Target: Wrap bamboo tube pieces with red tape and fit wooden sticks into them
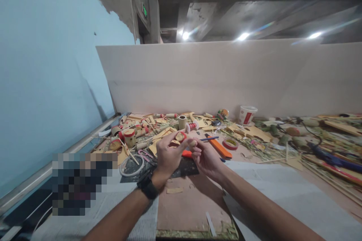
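My left hand [169, 154], with a dark watch [147, 185] on its wrist, has its fingers curled around a small round piece with a red rim [181, 136]. Close against it on the right, my right hand [203, 156] is closed, its thumb and fingertips pressed at a small pale piece [192, 143]. A blue pen-like stick [209, 138] juts out to the right behind my right hand's fingers. Beneath both hands lies a black mat [185, 169]. An orange cutter [220, 147] rests just beyond my right hand.
Behind stand a bamboo tube [182, 122], a red thread spool [193, 125] and a paper cup [247, 115]. A tape roll [230, 143] lies right of the cutter. Red-ended bamboo pieces [129, 138] and a pale ring [131, 173] are left; a blue tool [329, 157] is right.
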`<action>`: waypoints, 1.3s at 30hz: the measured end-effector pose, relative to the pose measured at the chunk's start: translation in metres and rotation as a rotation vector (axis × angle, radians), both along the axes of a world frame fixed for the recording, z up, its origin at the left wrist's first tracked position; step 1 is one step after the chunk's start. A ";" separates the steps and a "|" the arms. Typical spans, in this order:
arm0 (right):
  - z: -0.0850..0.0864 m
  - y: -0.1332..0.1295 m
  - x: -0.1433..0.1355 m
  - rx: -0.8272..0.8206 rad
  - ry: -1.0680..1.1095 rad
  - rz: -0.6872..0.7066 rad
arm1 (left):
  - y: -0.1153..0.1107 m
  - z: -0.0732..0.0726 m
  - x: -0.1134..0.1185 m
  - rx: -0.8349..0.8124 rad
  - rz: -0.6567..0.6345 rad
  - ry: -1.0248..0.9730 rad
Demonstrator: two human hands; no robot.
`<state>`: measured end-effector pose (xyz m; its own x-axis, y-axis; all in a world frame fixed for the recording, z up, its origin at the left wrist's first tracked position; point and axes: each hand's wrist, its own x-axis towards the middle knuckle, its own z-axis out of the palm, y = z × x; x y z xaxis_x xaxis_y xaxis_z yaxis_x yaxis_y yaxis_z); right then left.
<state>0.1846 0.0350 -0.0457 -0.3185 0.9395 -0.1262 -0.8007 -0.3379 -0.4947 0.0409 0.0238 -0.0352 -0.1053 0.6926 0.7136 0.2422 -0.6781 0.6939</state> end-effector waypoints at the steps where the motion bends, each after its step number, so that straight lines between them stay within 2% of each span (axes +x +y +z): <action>1: 0.001 -0.001 0.000 -0.008 0.016 0.007 | -0.001 0.001 0.000 0.000 -0.004 -0.004; 8: 0.006 -0.006 0.001 0.065 0.012 0.025 | -0.002 0.005 0.002 -0.064 0.000 -0.092; 15: 0.006 -0.008 0.012 0.131 -0.212 0.024 | 0.008 0.016 -0.011 -0.035 0.055 -0.295; 18: 0.004 -0.005 0.016 0.194 -0.333 -0.027 | 0.009 0.021 -0.014 -0.014 0.068 -0.298; 23: 0.009 -0.005 0.023 0.205 -0.307 -0.042 | 0.012 0.018 -0.013 -0.011 0.079 -0.293; 28: 0.017 -0.006 0.035 0.227 -0.285 -0.014 | 0.016 0.017 -0.016 -0.102 0.033 -0.359; 33: 0.009 -0.001 0.033 0.283 -0.384 -0.100 | 0.021 0.021 -0.022 -0.127 0.069 -0.441; 36: 0.010 -0.003 0.030 0.308 -0.404 -0.182 | 0.027 0.021 -0.023 -0.193 -0.007 -0.554; 39: 0.017 -0.010 0.034 0.356 -0.444 -0.093 | 0.034 0.019 -0.025 -0.240 -0.034 -0.615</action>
<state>0.2186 0.0248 -0.0287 -0.2215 0.9700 0.1004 -0.5088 -0.0271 -0.8605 0.0154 0.0582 -0.0159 -0.4193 0.8350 0.3563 -0.2651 -0.4880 0.8316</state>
